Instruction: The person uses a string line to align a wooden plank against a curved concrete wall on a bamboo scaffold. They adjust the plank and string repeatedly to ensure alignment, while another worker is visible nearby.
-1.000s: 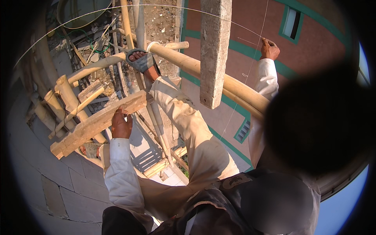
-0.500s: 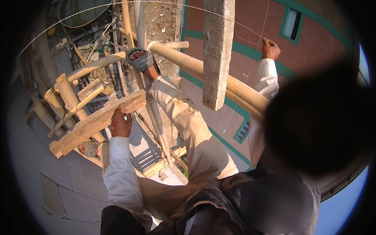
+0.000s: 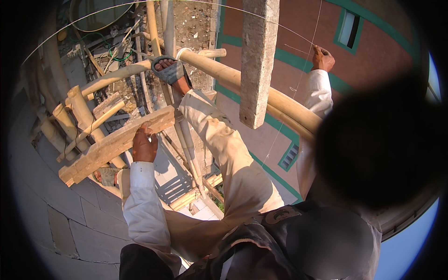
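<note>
My left hand [image 3: 144, 145] grips the near edge of a short wooden plank [image 3: 116, 143] that lies slanting across the bamboo poles, its fingers over the edge. My right hand [image 3: 323, 59] is raised at the upper right, fingertips pinched on a thin white string [image 3: 224, 6]. This string arcs from the far left across the top of the view to those fingers. A finer thread [image 3: 295, 87] runs down close by my right hand. Between my hands hangs a thick rough wooden beam [image 3: 259, 65], its lower end in front of a bamboo pole [image 3: 212, 68].
My sandalled foot [image 3: 169, 70] rests on the bamboo scaffold; the other sandal [image 3: 107, 176] is below the plank. Cut bamboo ends [image 3: 79, 109] stick up at left beside a grey block wall [image 3: 93, 224]. Rubble ground [image 3: 193, 28] lies far below. A reddish wall [image 3: 298, 28] with green bands stands right.
The lower end of the hanging beam has shifted slightly left and up. Both hands keep their places and their grips.
</note>
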Demonstrator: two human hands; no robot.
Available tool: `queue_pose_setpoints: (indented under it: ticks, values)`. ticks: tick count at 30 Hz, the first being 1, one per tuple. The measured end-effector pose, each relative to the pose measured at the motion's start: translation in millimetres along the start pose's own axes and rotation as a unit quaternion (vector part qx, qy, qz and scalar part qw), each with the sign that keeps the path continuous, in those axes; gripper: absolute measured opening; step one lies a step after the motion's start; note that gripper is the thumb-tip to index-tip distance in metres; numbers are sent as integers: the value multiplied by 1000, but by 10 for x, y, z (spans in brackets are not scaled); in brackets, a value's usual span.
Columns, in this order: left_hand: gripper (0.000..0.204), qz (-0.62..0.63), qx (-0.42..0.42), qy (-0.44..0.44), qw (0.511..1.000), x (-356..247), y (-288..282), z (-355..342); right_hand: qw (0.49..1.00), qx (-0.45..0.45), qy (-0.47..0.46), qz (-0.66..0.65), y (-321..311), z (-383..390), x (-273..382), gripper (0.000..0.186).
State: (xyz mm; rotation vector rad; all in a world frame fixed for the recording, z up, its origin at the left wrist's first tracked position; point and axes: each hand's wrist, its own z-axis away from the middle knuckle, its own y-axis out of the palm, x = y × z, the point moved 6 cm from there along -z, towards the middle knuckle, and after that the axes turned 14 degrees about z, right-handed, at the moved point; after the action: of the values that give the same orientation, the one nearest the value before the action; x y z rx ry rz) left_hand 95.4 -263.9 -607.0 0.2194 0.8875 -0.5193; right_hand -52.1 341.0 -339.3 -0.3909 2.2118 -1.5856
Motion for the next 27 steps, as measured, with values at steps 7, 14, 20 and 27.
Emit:
queue_pose_setpoints:
  ticks: [7,14,20,27]
  values:
    - [46,0,10,-8,1000,-77,-22,-19,1000,9,1,0,49,-13,-48,26]
    - [45,2,1,13,1000,-65,-10,-9,999,22,-5,-23,122,-139,-199,26]
    - [46,1,9,0,1000,-59,-9,-21,1000,15,-14,2,63,-59,-97,25]
    - [46,-3,-3,5,1000,-21,-21,4,1000,-3,-6,6,25,36,3,25]
